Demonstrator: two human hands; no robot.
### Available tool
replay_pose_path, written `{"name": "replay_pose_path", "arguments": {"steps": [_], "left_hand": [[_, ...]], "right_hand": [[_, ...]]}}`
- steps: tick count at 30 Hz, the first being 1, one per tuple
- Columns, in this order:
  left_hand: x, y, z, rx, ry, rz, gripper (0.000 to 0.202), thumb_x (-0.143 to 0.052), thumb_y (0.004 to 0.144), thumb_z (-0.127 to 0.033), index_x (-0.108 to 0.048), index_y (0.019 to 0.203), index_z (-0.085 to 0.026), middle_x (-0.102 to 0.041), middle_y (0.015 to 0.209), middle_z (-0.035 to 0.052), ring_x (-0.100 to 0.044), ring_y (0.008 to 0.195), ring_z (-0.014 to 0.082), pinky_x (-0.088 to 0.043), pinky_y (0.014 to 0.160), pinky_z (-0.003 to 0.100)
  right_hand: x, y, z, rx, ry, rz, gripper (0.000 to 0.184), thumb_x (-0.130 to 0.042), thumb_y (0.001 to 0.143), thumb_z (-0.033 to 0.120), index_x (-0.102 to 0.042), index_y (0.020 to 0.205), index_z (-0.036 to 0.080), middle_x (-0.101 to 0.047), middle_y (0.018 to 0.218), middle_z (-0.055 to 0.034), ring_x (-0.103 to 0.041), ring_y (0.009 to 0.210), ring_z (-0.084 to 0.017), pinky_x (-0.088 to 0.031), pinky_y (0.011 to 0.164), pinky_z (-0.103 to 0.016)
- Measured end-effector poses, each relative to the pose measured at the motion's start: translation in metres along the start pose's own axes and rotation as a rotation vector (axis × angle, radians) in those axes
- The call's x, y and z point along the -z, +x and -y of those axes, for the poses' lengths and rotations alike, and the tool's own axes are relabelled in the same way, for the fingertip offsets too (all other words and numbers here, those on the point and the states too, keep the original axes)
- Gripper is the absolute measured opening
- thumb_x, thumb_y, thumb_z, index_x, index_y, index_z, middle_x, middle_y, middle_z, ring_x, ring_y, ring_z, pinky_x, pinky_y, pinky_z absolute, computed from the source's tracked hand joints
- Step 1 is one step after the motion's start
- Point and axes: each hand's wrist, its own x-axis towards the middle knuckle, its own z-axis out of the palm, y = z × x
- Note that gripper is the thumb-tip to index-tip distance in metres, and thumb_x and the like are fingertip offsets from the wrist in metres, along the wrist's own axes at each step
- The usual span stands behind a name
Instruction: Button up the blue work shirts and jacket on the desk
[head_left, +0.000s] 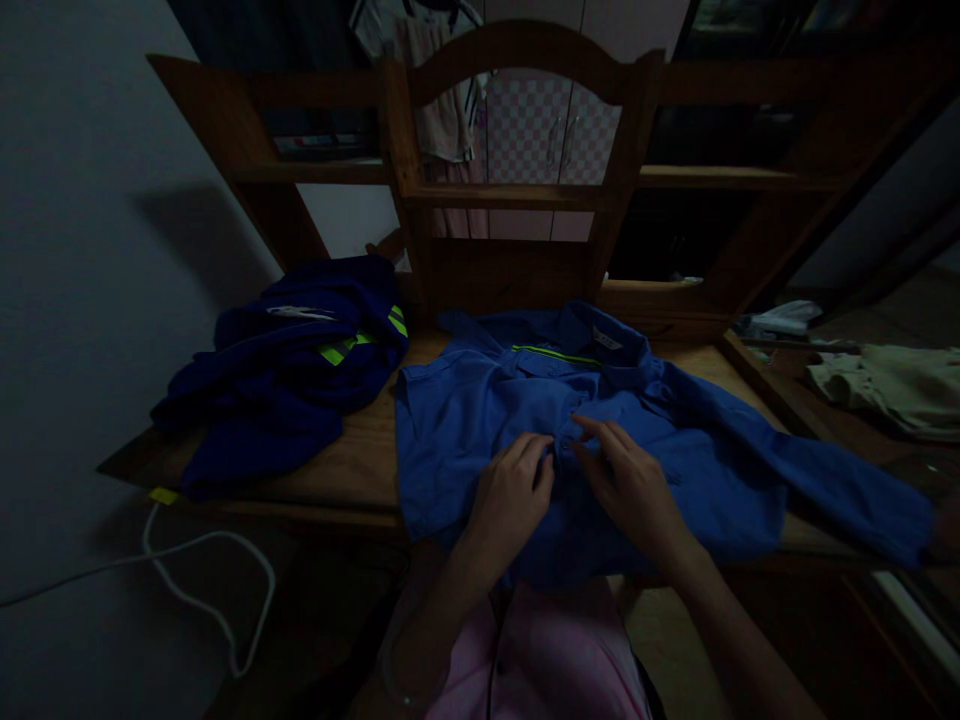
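A blue long-sleeved shirt (480,400) with a collar and a thin yellow-green stripe lies spread on the wooden desk, its front facing up. At the front opening, my left hand (517,487) has its fingers curled and pinches the edge of the cloth. Just to its right, my right hand (626,480) hovers at the same opening, thumb and forefinger apart, the tips close to the fabric. Whether a button lies between the hands is too dark to make out. One sleeve stretches to the right over the desk's edge.
Left on the desk is a heaped dark blue garment (292,370) with yellow-green bands. Behind stands a wooden shelf frame (517,195). Pale folded cloth (892,385) lies at the right. A white cable (217,537) hangs at the left, below a yellow tag.
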Motion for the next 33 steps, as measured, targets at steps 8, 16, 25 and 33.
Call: {"name": "replay_pose_path", "arguments": {"steps": [8,16,25,33], "left_hand": [[-0.021,0.021,0.008,0.120,0.036,0.037,0.018,-0.061,0.080,-0.034,-0.063,0.088,-0.018,-0.062,0.083,0.0044,-0.060,0.071,0.0156,-0.047,0.065,0.026],[-0.044,0.036,0.011,0.068,-0.018,0.063,0.017,-0.063,0.074,-0.013,-0.061,0.089,-0.019,-0.064,0.085,0.0030,-0.061,0.078,0.0156,-0.048,0.072,0.028],[0.028,0.019,0.054,0.160,-0.096,0.147,0.014,-0.061,0.076,-0.022,-0.066,0.088,-0.018,-0.064,0.076,0.0011,-0.058,0.068,0.0132,-0.044,0.060,0.023],[0.043,0.018,0.066,0.265,-0.259,0.295,0.024,-0.067,0.072,-0.036,-0.067,0.084,-0.016,-0.065,0.075,0.0007,-0.054,0.065,0.0122,-0.040,0.058,0.021]], "right_hand": [[0.015,0.062,-0.053,0.193,0.200,0.447,0.041,-0.065,0.080,0.021,-0.057,0.120,0.025,-0.062,0.096,-0.0018,-0.058,0.070,-0.013,-0.046,0.065,-0.024],[0.023,0.072,-0.063,0.237,0.272,0.533,0.034,-0.065,0.081,0.027,-0.058,0.114,0.024,-0.061,0.092,0.0003,-0.053,0.068,-0.012,-0.042,0.062,-0.022],[-0.028,0.053,-0.031,0.221,0.360,0.425,0.022,-0.063,0.084,0.027,-0.060,0.105,0.019,-0.057,0.084,-0.0007,-0.051,0.065,-0.012,-0.039,0.058,-0.022],[-0.054,0.055,-0.014,0.113,0.436,0.366,0.016,-0.068,0.081,0.032,-0.067,0.093,0.021,-0.060,0.083,-0.0001,-0.052,0.071,-0.013,-0.036,0.061,-0.022]]}}
